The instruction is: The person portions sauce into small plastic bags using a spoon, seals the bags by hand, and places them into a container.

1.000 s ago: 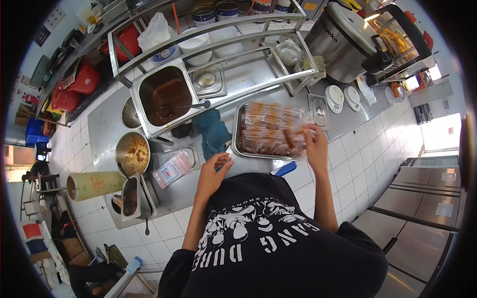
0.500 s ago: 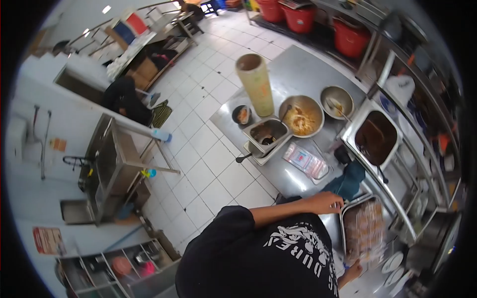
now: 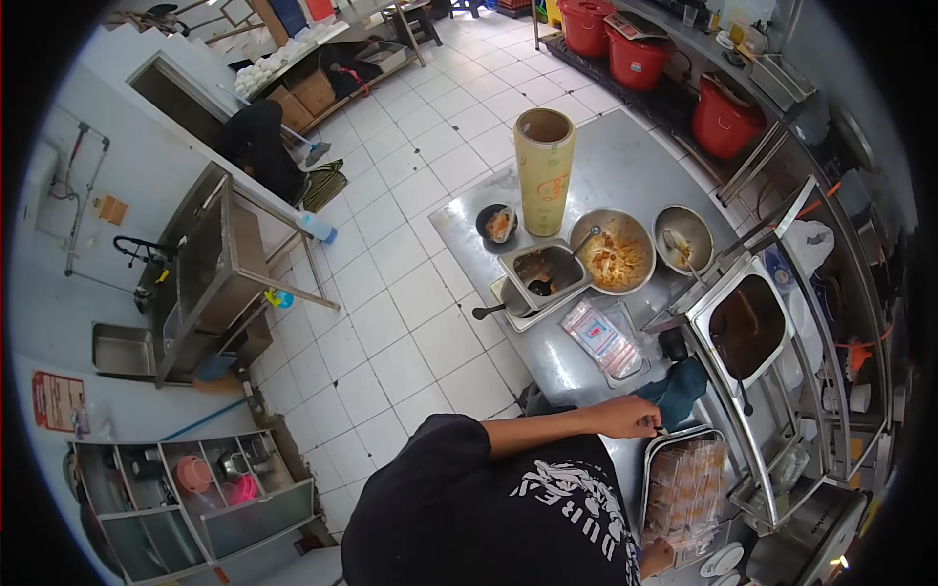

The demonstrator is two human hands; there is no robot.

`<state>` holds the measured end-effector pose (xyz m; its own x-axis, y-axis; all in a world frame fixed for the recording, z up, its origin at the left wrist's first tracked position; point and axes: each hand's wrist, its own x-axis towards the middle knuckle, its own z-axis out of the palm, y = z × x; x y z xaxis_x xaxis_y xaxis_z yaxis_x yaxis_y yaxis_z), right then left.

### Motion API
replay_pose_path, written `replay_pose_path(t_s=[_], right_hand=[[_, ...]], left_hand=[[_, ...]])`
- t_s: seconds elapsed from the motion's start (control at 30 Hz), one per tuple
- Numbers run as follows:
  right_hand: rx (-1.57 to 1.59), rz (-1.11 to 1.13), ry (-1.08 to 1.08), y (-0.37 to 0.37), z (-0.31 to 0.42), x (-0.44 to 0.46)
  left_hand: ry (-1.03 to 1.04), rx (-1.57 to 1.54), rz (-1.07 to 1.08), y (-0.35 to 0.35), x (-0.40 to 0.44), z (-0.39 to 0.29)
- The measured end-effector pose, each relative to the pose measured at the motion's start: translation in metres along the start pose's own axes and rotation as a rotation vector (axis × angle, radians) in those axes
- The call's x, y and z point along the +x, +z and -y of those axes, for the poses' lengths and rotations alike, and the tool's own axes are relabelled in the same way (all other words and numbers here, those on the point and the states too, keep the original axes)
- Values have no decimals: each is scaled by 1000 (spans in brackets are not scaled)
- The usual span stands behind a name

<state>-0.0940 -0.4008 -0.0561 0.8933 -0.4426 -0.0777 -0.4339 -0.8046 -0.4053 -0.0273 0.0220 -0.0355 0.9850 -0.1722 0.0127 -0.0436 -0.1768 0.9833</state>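
My left hand is closed, fingers curled, above the near corner of a metal tray, beside a teal cloth. Whatever its fingers hold, if anything, is too small to make out. The tray bears rows of clear-wrapped brown food packs. At the tray's far end, by the lower edge of the view, my right hand is partly hidden by my shirt, and its fingers do not show clearly. A stack of printed plastic bags lies on the steel table.
Bowls of food, a tall roll, metal containers with ladles and a deep pan of brown sauce stand around the table. A person in dark clothes bends at the back left. A steel sink unit is at left.
The view has swung left, so the tray now appears at the lower right. My right hand, earlier raised over the tray with a brown piece, is now low at its end. My left hand stays near the tray.
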Motion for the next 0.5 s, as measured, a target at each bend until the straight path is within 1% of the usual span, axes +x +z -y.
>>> replay_pose_path(t_s=[0.07, 0.1, 0.13, 0.23, 0.27, 0.33, 0.43, 0.5], right_hand=[[123, 13, 79, 11, -27, 12], [186, 22, 118, 12, -28, 14], [137, 7, 98, 8, -26, 14], [86, 75, -48, 1, -39, 23], [64, 22, -90, 2, -41, 26], [20, -80, -170, -10, -5, 10], [-1, -43, -175, -5, -6, 7], [-27, 40, -164, -1, -21, 11]], left_hand=[[16, -14, -9, 5, 2, 3], [16, -18, -3, 5, 3, 3], [15, -19, 4, 6, 5, 3], [3, 18, 30, 6, 10, 2], [11, 10, 22, 6, 11, 2], [25, -4, 7, 5, 13, 0], [-21, 18, 46, -3, 12, -10], [-38, 18, 43, -4, 10, -9]])
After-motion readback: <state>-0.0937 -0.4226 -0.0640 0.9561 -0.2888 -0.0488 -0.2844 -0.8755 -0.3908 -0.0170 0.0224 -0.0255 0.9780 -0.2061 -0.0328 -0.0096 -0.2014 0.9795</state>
